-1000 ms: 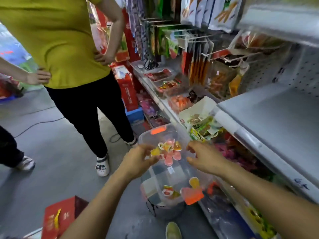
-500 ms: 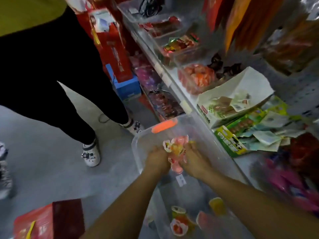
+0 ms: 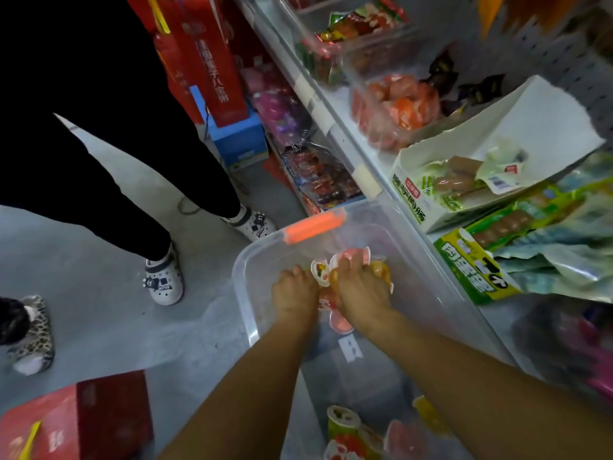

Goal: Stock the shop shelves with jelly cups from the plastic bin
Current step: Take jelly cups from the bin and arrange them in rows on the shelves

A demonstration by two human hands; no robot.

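Note:
A clear plastic bin [image 3: 243, 287] with an orange latch [image 3: 315, 225] stands on the floor against the shelf front. Both my hands are down inside it over a cluster of jelly cups [image 3: 355, 255] in pink, yellow and red. My right hand [image 3: 360, 290] lies over the top of the cluster, its fingers curled round the cups. My left hand [image 3: 293, 293] grips the cluster from the left side. More jelly cups [image 3: 345, 426] lie at the near end of the bin.
A person in black trousers and white clogs [image 3: 164, 280] stands just left of the bin. The shelf [image 3: 328, 117] on the right holds snack tubs, an open white carton [image 3: 497, 161] and green packets [image 3: 477, 263]. A red box [image 3: 83, 419] lies at the lower left.
My view has dropped and drawn closer to the bin. Both hands have sunk lower into it and closed round the cluster of cups.

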